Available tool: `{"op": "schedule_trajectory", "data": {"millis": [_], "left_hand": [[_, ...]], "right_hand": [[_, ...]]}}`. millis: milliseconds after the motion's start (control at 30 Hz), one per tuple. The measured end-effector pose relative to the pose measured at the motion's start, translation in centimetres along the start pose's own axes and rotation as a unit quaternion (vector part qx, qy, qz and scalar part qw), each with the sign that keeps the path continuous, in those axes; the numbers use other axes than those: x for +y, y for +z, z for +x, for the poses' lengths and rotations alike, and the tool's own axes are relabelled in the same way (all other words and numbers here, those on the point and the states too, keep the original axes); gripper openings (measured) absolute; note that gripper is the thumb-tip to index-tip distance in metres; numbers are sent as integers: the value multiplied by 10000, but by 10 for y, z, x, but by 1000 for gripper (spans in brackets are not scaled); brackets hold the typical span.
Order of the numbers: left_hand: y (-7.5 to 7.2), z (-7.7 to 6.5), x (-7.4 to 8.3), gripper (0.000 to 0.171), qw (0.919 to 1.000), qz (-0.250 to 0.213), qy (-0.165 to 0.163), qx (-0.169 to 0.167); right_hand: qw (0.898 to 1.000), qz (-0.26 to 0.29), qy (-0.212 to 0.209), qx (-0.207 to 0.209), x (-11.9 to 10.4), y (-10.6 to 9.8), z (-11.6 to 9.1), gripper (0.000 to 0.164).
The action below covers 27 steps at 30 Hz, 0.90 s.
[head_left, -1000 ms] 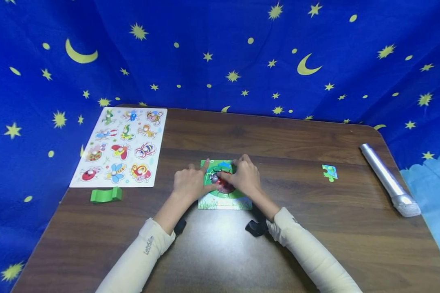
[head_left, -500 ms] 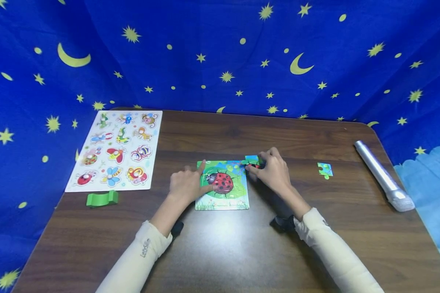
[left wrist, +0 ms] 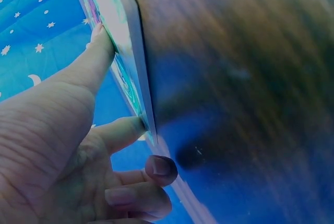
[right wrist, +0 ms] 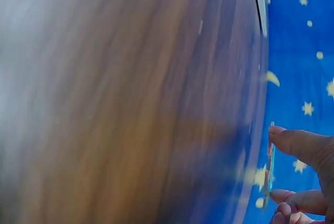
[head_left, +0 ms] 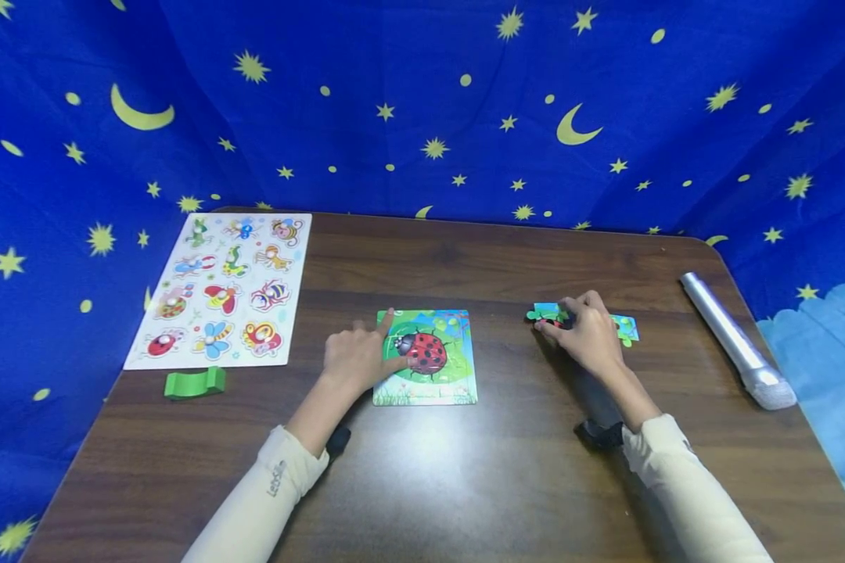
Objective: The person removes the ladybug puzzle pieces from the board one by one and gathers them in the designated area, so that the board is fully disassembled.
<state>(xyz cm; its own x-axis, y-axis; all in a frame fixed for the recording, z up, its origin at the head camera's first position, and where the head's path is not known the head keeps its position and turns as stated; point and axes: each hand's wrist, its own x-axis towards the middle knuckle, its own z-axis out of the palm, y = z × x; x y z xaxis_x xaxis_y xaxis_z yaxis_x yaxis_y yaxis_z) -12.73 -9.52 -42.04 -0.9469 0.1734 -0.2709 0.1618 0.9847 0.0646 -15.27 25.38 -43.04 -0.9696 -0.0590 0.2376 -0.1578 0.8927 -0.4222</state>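
Observation:
In the head view, my right hand [head_left: 591,335] pinches a jigsaw puzzle piece [head_left: 549,313] printed in green, blue and red. The right wrist view shows the puzzle piece [right wrist: 270,166] edge-on between thumb and finger, above the table. Below and left of it lies a square puzzle board [head_left: 426,392] with a red ladybug picture. My left hand [head_left: 355,357] rests on the board's left side, thumb on the picture and index finger along the edge. In the left wrist view the other fingers [left wrist: 138,198] hang loosely curled beside the board.
A second puzzle piece [head_left: 627,327] lies partly behind my right hand. At right is a silver toy microphone [head_left: 735,336]. A white knob-puzzle board [head_left: 214,293] with insect pictures lies at left, a green wavy block [head_left: 195,383] below it. A blue starry cloth [head_left: 394,117] hangs behind the table.
My right hand has moved off the ladybug board to the right, carrying the puzzle piece close to the second one. The left hand keeps its place on the board.

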Motion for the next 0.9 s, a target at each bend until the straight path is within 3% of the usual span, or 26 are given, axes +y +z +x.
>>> {"op": "schedule_trajectory", "data": {"millis": [233, 467, 733, 900], "left_hand": [[1, -1, -1, 97, 10000, 12, 4, 32], [1, -2, -1, 97, 10000, 2, 43, 70], [1, -1, -1, 96, 9999, 37, 63, 95], [1, -1, -1, 95, 9999, 19, 88, 147]], "right_hand": [[9997, 52, 245, 43, 20, -7, -4, 48], [9989, -15, 466, -79, 26, -10, -3, 54], [9982, -143, 431, -384, 33, -13, -2, 58], [9989, -37, 372, -301, 29, -14, -1, 58]]}}
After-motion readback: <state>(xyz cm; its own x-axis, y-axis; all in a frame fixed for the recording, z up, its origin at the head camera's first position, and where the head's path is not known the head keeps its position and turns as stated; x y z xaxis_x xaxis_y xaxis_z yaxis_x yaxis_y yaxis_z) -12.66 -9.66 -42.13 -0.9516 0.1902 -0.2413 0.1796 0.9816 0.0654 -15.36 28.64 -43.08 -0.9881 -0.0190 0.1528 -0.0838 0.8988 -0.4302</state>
